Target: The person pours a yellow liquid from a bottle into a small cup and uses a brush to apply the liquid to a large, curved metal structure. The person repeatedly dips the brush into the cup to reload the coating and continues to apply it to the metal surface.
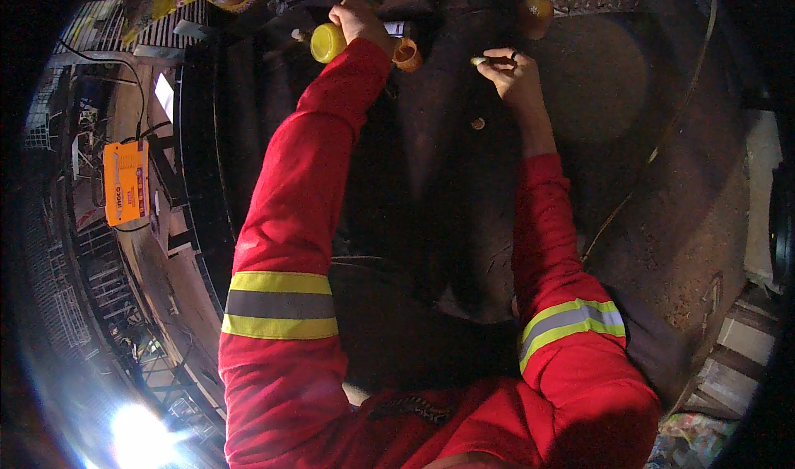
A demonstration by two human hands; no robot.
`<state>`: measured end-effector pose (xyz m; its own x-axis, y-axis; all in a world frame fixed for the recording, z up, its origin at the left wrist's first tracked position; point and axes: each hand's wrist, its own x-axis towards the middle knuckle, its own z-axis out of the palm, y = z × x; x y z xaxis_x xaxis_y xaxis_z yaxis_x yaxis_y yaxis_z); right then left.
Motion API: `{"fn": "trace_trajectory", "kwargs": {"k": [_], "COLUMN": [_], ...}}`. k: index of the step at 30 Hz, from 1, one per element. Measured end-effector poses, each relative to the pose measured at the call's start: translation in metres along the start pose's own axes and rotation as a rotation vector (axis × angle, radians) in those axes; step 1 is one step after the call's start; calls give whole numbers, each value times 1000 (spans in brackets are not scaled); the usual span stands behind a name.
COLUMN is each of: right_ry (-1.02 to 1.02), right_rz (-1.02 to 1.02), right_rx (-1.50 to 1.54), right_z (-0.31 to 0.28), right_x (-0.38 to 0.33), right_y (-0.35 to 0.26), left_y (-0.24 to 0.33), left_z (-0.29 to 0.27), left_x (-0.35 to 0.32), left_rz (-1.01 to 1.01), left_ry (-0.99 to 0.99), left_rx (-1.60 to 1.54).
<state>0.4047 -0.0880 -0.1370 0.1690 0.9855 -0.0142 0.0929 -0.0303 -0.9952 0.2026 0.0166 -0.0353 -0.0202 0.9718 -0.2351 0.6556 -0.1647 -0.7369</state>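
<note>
A large, dark, rusty round metal surface (629,220) fills the view. Near its far edge sit an orange bottle (537,12), a small orange cup (407,55) and a small round washer (477,123). A thin wire (662,146) curves along its right edge.

Dim scene overall, warm reddish cast. One hard light source blown out white at the lower left, flaring into a pale haze across the surroundings there. Red sleeves (290,220) lit well, reflective bands (280,305) bright and crisp. Dark metal surface (646,204) mostly in shadow; centre between the arms near black, detail lost. Its right part picks up some light, rusty texture readable. Far edge murky, small items there soft and noisy. Heavy fisheye: straight edges bow toward the rim, corners fully vignetted black. Slight softness at both hands, grip detail hard to read.
</note>
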Motion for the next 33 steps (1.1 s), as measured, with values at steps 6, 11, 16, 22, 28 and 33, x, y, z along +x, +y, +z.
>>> {"fn": "trace_trajectory", "kwargs": {"k": [6,11,16,22,28,33], "right_ry": [-1,-20,-7,15,5,-25], "right_rz": [-49,-48,2,-13,-20,-12], "right_rx": [-25,-4,61,-1,-32,-58], "right_z": [1,0,4,1,2,4], "right_x": [0,-3,-3,-4,-1,-4], "right_y": [-2,-7,-8,-7,-4,-10], "left_y": [2,4,2,5,4,5], "left_z": [7,9,17,7,9,21], "left_x": [5,7,16,7,13,20], "left_rz": [-22,-43,-38,-21,-46,-64], "left_ry": [60,103,72,70,73,130], "left_rx": [38,20,32,56,23,43]}}
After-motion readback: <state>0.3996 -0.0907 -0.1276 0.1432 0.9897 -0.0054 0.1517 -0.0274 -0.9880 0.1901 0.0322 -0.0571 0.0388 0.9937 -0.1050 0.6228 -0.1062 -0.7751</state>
